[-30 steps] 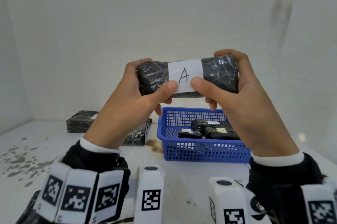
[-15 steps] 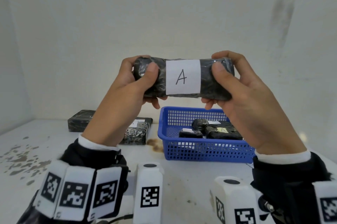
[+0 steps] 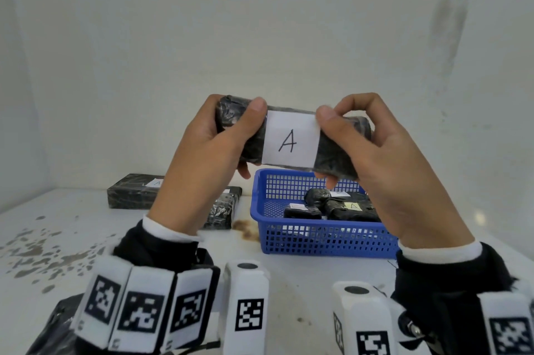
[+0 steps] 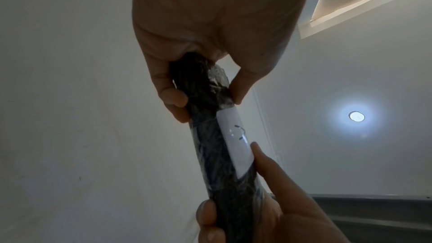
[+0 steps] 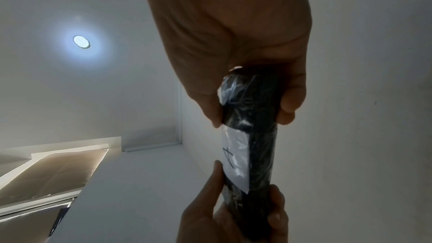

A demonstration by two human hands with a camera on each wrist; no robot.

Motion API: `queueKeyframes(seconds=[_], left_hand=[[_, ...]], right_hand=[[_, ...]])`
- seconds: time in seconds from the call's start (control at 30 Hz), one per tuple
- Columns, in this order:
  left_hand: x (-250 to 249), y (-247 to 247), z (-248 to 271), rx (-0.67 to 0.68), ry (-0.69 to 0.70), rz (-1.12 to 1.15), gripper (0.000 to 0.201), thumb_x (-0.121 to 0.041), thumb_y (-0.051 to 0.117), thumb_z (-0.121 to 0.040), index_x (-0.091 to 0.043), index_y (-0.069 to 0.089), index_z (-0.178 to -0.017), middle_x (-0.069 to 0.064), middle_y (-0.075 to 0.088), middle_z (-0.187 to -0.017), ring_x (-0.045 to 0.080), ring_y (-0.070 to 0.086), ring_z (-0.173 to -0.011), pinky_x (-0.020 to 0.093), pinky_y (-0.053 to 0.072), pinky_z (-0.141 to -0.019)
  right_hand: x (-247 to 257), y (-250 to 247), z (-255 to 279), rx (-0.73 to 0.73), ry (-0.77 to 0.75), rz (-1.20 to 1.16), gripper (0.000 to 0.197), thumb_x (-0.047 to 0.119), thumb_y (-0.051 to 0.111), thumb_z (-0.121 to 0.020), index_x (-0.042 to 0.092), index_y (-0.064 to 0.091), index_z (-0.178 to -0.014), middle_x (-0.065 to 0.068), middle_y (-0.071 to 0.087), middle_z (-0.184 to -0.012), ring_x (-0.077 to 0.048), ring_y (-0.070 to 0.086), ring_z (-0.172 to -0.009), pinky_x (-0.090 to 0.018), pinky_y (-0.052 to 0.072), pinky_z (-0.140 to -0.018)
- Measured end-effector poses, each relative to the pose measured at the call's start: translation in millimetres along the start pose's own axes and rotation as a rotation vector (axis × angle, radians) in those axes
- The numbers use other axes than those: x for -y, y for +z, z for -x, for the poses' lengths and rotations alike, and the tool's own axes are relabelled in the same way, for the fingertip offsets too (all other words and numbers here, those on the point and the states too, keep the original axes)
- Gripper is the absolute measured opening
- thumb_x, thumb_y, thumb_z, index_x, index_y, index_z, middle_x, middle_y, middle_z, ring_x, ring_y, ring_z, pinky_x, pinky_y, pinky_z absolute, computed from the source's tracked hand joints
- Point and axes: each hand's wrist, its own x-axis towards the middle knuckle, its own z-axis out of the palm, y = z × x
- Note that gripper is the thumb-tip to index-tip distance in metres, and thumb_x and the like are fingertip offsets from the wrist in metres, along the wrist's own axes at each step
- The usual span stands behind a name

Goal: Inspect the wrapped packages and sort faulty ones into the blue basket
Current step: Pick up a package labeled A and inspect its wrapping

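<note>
Two hands hold a black wrapped package up at chest height above a white table.

The left hand (image 3: 208, 146) grips the left end of the black wrapped package (image 3: 248, 138), the right hand (image 3: 384, 158) grips the right end, thumbs on the near face beside a white label (image 3: 290, 142) marked "A". Below, a blue basket (image 3: 318, 242) sits on the table (image 3: 86, 239) holding what look like 3 dark packages. Left of the basket, 2 more black wrapped blocks (image 3: 130, 191) lie flat.
</note>
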Motion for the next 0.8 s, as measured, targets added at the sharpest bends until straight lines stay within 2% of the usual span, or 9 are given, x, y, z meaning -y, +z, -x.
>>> queueKeyframes(seconds=[0.2,0.33,0.4,0.47,0.5,0.53,0.6,0.7,0.8], left_hand=[[0.5,-0.3,0.5,-0.010,0.024,-0.046,0.024,-0.039,0.071,-0.084,-0.019,0.062,-0.093,-0.004,0.066,-0.079,0.013,0.061,-0.068,0.029,0.045,-0.050],[0.5,1.9,1.9,-0.034,0.035,-0.061,0.024,-0.038,0.071,-0.082,-0.020,0.061,-0.095,-0.009,0.065,-0.074,0.010,0.060,-0.064,0.027,0.044,-0.048],[0.4,2.8,0.9,-0.030,0.006,0.002,0.041,-0.042,0.074,-0.081,-0.018,0.057,-0.109,-0.009,0.067,-0.079,0.008,0.065,-0.068,0.028,0.048,-0.052],[-0.4,2.2,-1.0,-0.017,-0.070,0.142,0.060,-0.041,0.071,-0.074,-0.011,0.052,-0.122,-0.001,0.071,-0.089,0.011,0.070,-0.075,0.027,0.053,-0.061],[-1.1,1.6,-1.8,0.006,-0.096,0.186,0.060,-0.038,0.070,-0.075,-0.005,0.053,-0.123,0.005,0.072,-0.094,0.013,0.070,-0.079,0.027,0.055,-0.065],[-1.6,1.2,-2.3,0.030,-0.103,0.189,0.053,-0.034,0.070,-0.081,0.000,0.057,-0.120,0.009,0.073,-0.098,0.016,0.070,-0.083,0.027,0.056,-0.070],[-0.3,1.2,-2.7,0.047,-0.098,0.162,0.036,-0.028,0.063,-0.090,0.000,0.064,-0.112,0.012,0.074,-0.102,0.018,0.068,-0.084,0.028,0.055,-0.075],[0.8,2.5,-0.4,0.041,-0.060,0.127,0.047,-0.037,0.062,-0.081,-0.003,0.064,-0.112,0.010,0.074,-0.102,0.020,0.069,-0.082,0.030,0.055,-0.078],[-1.0,4.9,2.9,0.049,-0.023,0.075,0.055,-0.042,0.066,-0.070,-0.007,0.063,-0.113,0.003,0.076,-0.099,0.022,0.073,-0.083,0.035,0.056,-0.086]], right_hand=[[0.9,1.9,2.3,0.002,0.015,0.032,0.040,0.050,0.074,-0.068,0.025,0.053,-0.092,-0.001,0.069,-0.071,-0.018,0.068,-0.056,-0.031,0.055,-0.049],[0.8,3.9,3.3,0.001,0.030,0.066,0.039,0.045,0.077,-0.070,0.022,0.056,-0.093,-0.002,0.069,-0.073,-0.016,0.066,-0.051,-0.030,0.053,-0.049],[0.8,3.5,3.2,-0.018,0.025,0.074,0.036,0.043,0.078,-0.071,0.024,0.064,-0.098,0.000,0.071,-0.077,-0.013,0.068,-0.056,-0.026,0.054,-0.050],[1.0,2.3,3.3,-0.043,0.014,0.061,0.034,0.042,0.077,-0.072,0.027,0.071,-0.102,0.001,0.074,-0.083,-0.016,0.073,-0.065,-0.027,0.057,-0.052],[1.0,1.8,3.3,-0.052,0.014,0.048,0.034,0.043,0.076,-0.072,0.028,0.073,-0.102,0.001,0.076,-0.086,-0.019,0.074,-0.067,-0.029,0.059,-0.053],[0.9,1.8,3.1,-0.056,0.019,0.039,0.035,0.045,0.075,-0.071,0.027,0.075,-0.101,0.001,0.077,-0.086,-0.022,0.074,-0.067,-0.030,0.060,-0.054],[0.9,2.3,2.8,-0.049,0.035,0.047,0.037,0.049,0.073,-0.068,0.027,0.076,-0.098,0.003,0.076,-0.082,-0.016,0.073,-0.066,-0.026,0.057,-0.053],[0.2,2.1,1.8,-0.026,0.050,0.093,0.041,0.056,0.070,-0.066,0.028,0.074,-0.094,0.004,0.076,-0.080,-0.007,0.070,-0.065,-0.019,0.051,-0.053],[-1.9,-0.8,0.4,-0.007,0.067,0.145,0.042,0.062,0.068,-0.066,0.025,0.070,-0.086,0.000,0.077,-0.084,-0.014,0.072,-0.073,-0.032,0.058,-0.061]])
